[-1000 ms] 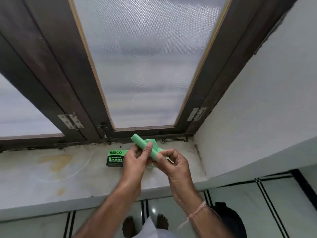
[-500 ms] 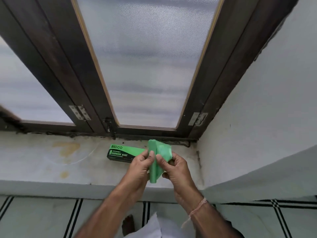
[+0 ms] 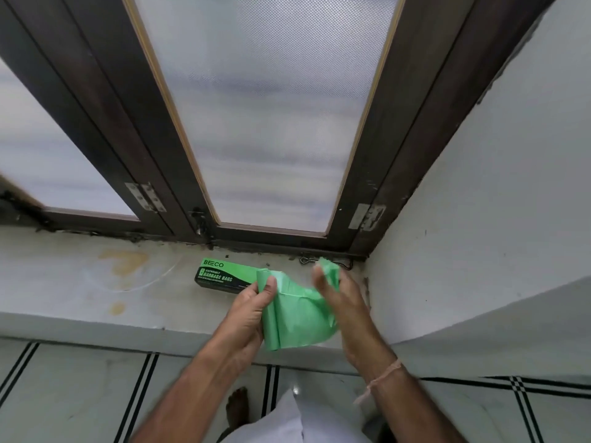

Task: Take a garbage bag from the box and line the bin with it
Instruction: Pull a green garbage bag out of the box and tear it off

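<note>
A light green garbage bag hangs partly unfolded between my hands above the stone sill. My left hand pinches its upper left edge with thumb and fingers. My right hand grips the bag's upper right corner; it is blurred. The green and black garbage bag box lies flat on the sill just behind my left hand. No bin shows in this view.
The stained stone sill runs below a dark wooden window frame with frosted glass. A white wall closes the right side. Below the sill lies a tiled floor with black lines, and my bare foot.
The bag went from a tight roll to a folded strip and now spreads wide. My hands have moved apart, the right one sweeping to the right.
</note>
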Motion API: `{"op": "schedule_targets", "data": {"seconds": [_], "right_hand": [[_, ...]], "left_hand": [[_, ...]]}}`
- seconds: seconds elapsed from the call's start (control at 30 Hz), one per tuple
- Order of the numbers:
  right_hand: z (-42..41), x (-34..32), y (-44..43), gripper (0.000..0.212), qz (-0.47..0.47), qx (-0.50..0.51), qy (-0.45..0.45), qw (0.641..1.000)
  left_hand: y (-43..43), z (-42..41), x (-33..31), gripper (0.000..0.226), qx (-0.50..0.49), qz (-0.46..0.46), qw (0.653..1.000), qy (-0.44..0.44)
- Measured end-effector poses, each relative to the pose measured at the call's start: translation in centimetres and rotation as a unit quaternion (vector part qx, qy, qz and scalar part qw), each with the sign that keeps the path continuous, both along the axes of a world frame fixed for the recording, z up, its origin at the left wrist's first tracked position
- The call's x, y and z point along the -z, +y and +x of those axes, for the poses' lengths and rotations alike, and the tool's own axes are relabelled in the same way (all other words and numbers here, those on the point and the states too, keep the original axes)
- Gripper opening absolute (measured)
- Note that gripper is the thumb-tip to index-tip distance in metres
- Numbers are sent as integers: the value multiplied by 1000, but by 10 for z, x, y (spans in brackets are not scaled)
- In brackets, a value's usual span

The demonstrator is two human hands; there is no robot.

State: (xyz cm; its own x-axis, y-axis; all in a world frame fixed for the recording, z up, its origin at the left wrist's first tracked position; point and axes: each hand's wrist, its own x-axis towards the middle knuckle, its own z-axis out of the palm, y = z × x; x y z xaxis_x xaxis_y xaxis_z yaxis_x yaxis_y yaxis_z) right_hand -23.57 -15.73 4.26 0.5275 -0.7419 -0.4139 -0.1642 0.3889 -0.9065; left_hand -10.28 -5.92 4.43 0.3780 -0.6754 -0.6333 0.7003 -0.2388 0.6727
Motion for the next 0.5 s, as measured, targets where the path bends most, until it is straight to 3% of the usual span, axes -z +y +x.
{"op": "schedule_targets", "data": {"seconds": [0.03, 0.1, 0.17, 0.27, 0.4, 0.5], "right_hand": [[2, 2, 3, 75, -43, -40, 46, 997], [6, 10, 2, 56, -57, -32, 70, 995], [6, 13, -3, 30, -7, 22, 34, 999], [2, 19, -12, 14, 43, 35, -10, 998], [5, 19, -11, 19, -21, 32, 17, 999], [6, 7, -8, 26, 2, -28, -8, 1000]], "left_hand": [[-1, -1, -1, 44, 8, -5, 1000, -4], [-4, -2, -1, 49, 14, -15, 1000, -5], [-6, -1, 0, 52, 22, -19, 1000, 1], [-7, -1, 1, 51, 39, -23, 999, 6], [-5, -4, -2, 54, 39, -44, 998, 7], [-2, -4, -4, 43, 42, -37, 998, -14]]}}
